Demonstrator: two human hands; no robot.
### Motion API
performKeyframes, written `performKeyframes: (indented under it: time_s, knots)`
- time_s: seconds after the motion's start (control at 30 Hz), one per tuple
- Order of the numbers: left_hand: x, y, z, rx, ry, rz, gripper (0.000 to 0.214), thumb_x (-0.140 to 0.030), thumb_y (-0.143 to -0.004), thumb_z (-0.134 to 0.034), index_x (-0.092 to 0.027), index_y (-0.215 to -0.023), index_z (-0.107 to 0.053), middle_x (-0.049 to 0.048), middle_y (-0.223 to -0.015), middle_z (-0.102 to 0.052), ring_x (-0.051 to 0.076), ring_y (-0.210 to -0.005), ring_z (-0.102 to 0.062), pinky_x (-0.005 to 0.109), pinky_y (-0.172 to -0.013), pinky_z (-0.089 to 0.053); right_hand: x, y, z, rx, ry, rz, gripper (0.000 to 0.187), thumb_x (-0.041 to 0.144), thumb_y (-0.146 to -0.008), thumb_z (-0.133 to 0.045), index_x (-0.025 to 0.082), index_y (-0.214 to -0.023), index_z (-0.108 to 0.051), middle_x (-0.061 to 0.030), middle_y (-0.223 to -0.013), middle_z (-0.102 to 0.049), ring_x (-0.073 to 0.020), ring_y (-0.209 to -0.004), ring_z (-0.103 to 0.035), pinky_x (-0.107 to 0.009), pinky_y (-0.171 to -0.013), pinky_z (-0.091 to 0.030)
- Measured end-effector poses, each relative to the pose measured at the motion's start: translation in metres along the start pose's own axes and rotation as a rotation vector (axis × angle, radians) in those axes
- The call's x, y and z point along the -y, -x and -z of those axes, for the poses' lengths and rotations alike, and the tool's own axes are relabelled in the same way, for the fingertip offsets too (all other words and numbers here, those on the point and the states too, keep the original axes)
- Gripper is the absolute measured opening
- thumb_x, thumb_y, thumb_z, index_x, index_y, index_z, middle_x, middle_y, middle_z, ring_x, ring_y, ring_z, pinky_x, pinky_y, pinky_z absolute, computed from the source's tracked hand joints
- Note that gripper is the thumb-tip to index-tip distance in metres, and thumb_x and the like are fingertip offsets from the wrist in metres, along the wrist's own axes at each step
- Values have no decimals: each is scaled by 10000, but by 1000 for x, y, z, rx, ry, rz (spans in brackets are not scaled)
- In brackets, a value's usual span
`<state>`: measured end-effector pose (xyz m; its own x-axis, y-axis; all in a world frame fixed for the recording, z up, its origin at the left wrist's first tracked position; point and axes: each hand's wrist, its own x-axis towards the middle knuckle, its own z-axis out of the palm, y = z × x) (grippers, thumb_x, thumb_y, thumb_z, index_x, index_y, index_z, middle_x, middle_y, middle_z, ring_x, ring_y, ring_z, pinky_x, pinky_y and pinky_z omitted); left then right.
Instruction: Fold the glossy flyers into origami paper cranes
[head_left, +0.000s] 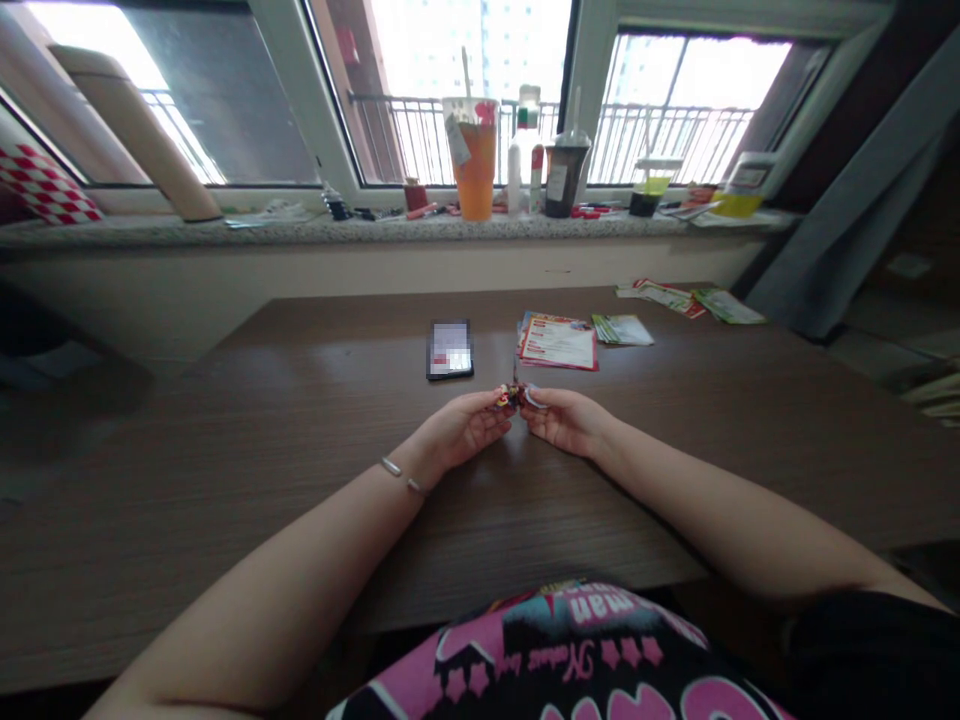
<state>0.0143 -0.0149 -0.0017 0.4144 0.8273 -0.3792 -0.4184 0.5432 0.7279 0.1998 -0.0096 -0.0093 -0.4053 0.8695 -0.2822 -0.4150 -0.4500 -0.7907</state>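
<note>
My left hand (463,432) and my right hand (564,418) meet above the middle of a brown wooden table (225,450). Between their fingertips they pinch a small red and dark multicoloured object (513,397), too small to name. Both hands have their fingers curled round it. A thin silver bracelet (400,476) sits on my left wrist. Just beyond the hands lie a black phone (450,350), face up, and a red and white leaflet (559,343).
More leaflets (622,329) and papers (690,299) lie at the table's far right. The stone window sill (187,232) carries an orange drink cup (475,160), bottles, a dark cup (565,175) and small clutter. A grey curtain (855,200) hangs at right.
</note>
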Motion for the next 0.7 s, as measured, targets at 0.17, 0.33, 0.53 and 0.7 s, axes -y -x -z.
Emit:
performKeyframes:
  time_s: [0.17,0.33,0.53,0.7]
  knots:
    - [2,2,-3,11,-4,-40,95,-185,-854,-634,-151,-913,-700,58,-848,-725,103,-703,-657,202,-665,-511,-2,0,-5,13,-35,41,70,142,-788,-661,167,-853,-671,-25,-795,-725,-113,-705,-663,-194,-607,-515]
    - [5,2,-3,23,-58,-106,132,-250,-855,-647,-147,-921,-697,69,-842,-722,123,-738,-667,224,-694,-528,-3,1,-8,-3,-68,51,65,135,-795,-647,167,-847,-668,-31,-808,-724,-131,-736,-666,-216,-636,-535]
    - [4,2,-4,40,-38,-88,121,-236,-858,-640,-146,-921,-693,78,-874,-721,137,-784,-668,243,-730,-529,-4,0,-9,-18,-97,55,91,127,-799,-623,169,-866,-668,-34,-827,-729,-141,-775,-668,-234,-678,-545]
    - [2,3,-3,56,71,-18,94,-170,-864,-614,-170,-928,-682,45,-886,-716,119,-774,-658,236,-716,-524,-1,1,-8,-8,-61,21,63,157,-812,-637,172,-866,-665,-28,-816,-720,-118,-724,-655,-199,-605,-512]
